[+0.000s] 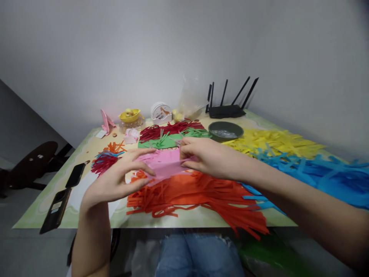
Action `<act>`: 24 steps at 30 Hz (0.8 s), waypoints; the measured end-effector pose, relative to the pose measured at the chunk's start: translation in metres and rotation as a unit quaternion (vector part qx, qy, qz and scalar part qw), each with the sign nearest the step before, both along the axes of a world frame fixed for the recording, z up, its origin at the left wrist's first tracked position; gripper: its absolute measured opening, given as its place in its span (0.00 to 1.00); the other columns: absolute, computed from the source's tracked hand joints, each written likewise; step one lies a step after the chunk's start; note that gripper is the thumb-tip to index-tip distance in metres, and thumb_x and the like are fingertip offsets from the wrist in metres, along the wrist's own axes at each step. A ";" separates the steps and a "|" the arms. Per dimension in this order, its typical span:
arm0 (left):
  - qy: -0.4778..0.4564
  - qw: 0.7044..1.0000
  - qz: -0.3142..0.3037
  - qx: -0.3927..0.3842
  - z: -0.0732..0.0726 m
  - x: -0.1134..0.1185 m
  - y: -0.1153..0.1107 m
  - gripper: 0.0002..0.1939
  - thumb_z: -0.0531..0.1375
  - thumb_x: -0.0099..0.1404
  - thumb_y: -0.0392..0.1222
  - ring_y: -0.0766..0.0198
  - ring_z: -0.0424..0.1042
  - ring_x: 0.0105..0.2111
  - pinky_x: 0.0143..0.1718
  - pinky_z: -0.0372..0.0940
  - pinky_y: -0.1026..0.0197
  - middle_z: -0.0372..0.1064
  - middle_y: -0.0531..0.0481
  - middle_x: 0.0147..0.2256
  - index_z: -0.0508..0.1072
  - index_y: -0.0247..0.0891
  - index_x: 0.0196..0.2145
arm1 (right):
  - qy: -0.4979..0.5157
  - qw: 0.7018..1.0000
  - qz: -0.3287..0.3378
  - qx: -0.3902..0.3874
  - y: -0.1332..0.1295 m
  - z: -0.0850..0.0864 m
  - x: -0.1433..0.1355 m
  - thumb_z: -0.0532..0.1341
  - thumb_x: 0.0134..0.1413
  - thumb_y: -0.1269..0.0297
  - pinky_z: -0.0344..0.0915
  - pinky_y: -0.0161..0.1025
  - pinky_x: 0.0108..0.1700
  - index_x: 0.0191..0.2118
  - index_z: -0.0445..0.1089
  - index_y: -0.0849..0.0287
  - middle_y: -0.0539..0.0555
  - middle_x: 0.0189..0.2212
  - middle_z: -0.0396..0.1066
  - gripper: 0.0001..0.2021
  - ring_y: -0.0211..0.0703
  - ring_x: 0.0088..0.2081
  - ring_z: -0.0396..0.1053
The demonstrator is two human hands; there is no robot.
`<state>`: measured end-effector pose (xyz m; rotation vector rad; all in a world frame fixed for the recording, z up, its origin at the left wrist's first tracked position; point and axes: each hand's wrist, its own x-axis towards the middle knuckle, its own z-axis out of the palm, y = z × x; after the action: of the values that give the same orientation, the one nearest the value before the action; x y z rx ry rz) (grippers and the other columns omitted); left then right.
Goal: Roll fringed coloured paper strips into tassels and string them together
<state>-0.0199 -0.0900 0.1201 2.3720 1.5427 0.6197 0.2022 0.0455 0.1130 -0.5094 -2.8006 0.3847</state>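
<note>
A pink fringed paper sheet (165, 164) is between my hands, over the middle of the table. My right hand (198, 157) is closed, fingers and thumb pinching the sheet's right part. At its left end my left hand (123, 175) has its fingers spread and curved, with the tips at the paper's edge; whether they press on it I cannot tell. Just in front lies orange-red fringed paper (184, 190), its strips hanging over the table's near edge. Behind the pink sheet are green fringed paper (170, 141) and dark red fringed paper (170, 130).
Yellow strips (276, 142) and blue strips (317, 177) cover the right side. A dark green bowl (225, 131) and black router (227, 111) stand behind. On the left lie a phone (75, 175), a dark phone-shaped object (56, 211) and a multicoloured tassel (105, 161).
</note>
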 end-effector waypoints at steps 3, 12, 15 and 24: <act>-0.029 0.998 0.034 0.052 -0.001 0.012 0.017 0.21 0.64 0.59 0.45 0.52 0.63 0.56 0.57 0.57 0.52 0.65 0.42 0.56 0.71 0.41 0.50 | -0.011 1.000 0.004 0.012 -0.008 0.006 -0.003 0.58 0.53 0.75 0.53 0.33 0.31 0.29 0.67 0.62 0.54 0.30 0.67 0.05 0.38 0.29 0.62; -0.100 0.985 0.111 -0.085 -0.014 0.021 0.048 0.14 0.61 0.59 0.47 0.69 0.58 0.24 0.25 0.53 0.67 0.60 0.56 0.22 0.71 0.33 0.24 | -0.046 0.998 -0.031 -0.042 0.008 0.016 0.005 0.61 0.53 0.65 0.48 0.33 0.25 0.27 0.68 0.60 0.47 0.21 0.64 0.06 0.34 0.22 0.57; -0.113 0.984 0.111 -0.086 -0.010 0.019 0.043 0.15 0.63 0.57 0.49 0.70 0.56 0.24 0.24 0.51 0.67 0.58 0.57 0.22 0.70 0.34 0.24 | -0.023 0.998 -0.025 -0.045 0.012 0.013 0.008 0.60 0.54 0.62 0.48 0.32 0.24 0.23 0.65 0.59 0.46 0.19 0.61 0.11 0.33 0.21 0.56; -0.139 0.975 0.117 -0.126 -0.006 0.012 0.040 0.21 0.59 0.61 0.53 0.71 0.54 0.21 0.22 0.49 0.66 0.55 0.56 0.19 0.67 0.34 0.20 | -0.003 0.999 -0.035 -0.030 0.013 0.014 0.011 0.61 0.52 0.61 0.48 0.32 0.23 0.20 0.60 0.59 0.46 0.17 0.59 0.14 0.33 0.21 0.54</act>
<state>-0.0081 -0.0498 0.1136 1.8474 1.6716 0.7216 0.2133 0.0580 0.1270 -0.6208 -2.7761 0.4537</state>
